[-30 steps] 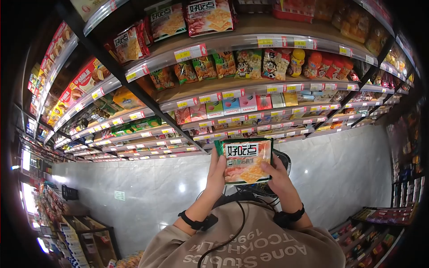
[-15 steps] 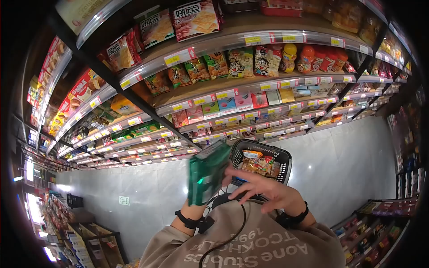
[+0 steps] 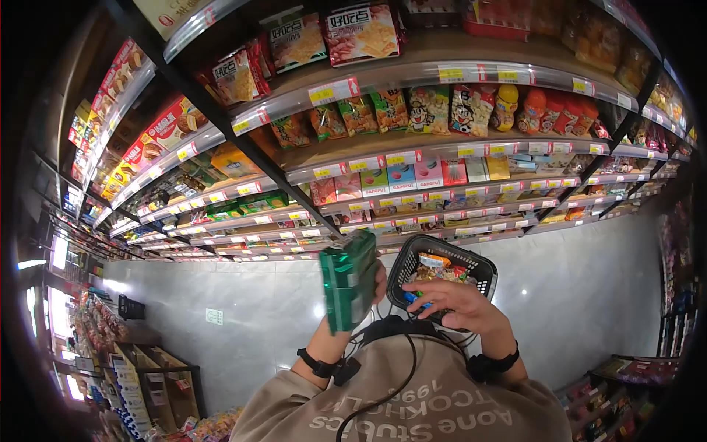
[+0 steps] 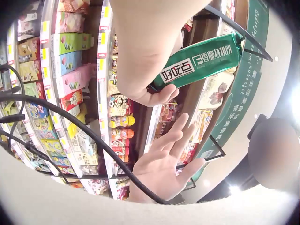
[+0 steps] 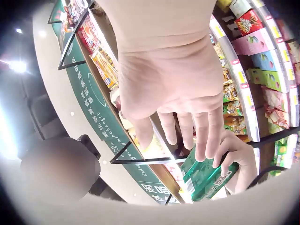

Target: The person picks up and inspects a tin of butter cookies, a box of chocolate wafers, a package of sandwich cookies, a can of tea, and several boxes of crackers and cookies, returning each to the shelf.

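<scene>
Head view shows the left hand [image 3: 372, 283] gripping a green snack packet [image 3: 347, 280] by one edge, held upright and edge-on to the camera, just left of a black shopping basket [image 3: 475, 267] that hangs in front of the person's chest. The right hand [image 3: 453, 298] is off the packet, fingers spread and relaxed, holding nothing, over the near rim of the basket. Judging from this, the packet is off the shelves and in hand but not yet in the basket, which already holds a few other packets [image 3: 436, 269]; setting it inside looks like what is left. In the left wrist view the packet [image 4: 201, 61] is pinched between thumb and fingers while the free right hand [image 4: 164, 168] hovers below it, apart from it. For room: the basket mouth is open on its far side, the right hand covering part of the near side. The shelves [image 3: 412, 140] with their price-tag rails stand close ahead, and the tiled floor [image 3: 574, 287] to the right is open aisle.
</scene>
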A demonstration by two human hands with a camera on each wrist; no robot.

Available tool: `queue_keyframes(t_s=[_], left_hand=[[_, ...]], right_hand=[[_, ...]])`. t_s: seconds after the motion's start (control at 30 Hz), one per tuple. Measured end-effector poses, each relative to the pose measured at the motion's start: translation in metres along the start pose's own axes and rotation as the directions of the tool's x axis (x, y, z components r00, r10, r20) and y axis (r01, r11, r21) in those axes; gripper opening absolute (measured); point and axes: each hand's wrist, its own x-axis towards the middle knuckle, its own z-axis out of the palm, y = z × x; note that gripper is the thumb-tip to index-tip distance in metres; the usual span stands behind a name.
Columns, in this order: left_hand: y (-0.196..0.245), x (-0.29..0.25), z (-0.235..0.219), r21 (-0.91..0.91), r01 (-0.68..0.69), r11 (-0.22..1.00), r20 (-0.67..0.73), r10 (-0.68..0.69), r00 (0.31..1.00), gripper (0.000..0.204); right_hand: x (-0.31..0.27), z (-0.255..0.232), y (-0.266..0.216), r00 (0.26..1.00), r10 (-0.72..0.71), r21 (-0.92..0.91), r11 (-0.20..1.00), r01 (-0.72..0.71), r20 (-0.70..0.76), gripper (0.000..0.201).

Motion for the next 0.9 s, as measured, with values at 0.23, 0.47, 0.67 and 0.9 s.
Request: queue_keyframes(t_s=[0.23, 0.47, 0.67, 0.9], left_hand=[[0.016, 0.011, 0.028, 0.241, -0.247, 0.938, -0.227, 0.302, 0.926, 0.041], [0.061, 0.040, 0.073, 0.600, -0.526, 0.603, 0.026, 0.642, 0.766, 0.018], [0.115, 0.051, 0.135, 0.762, -0.525, 0.378, 0.234, 0.596, 0.768, 0.020], [0.206, 0.074, 0.181, 0.755, -0.615, 0.226, 0.352, 0.652, 0.672, 0.019]], right_hand=[[0.008, 0.001, -0.020, 0.985, -0.095, 0.020, 0.995, 0.099, -0.141, 0.073], [0.061, -0.002, -0.087, 0.920, -0.285, -0.429, 0.891, 0.150, -0.269, 0.074], [0.128, -0.014, -0.105, 0.791, -0.500, -0.665, 0.729, 0.163, -0.354, 0.041], [0.236, -0.016, -0.158, 0.702, -0.648, -0.731, 0.627, 0.270, -0.297, 0.031]])
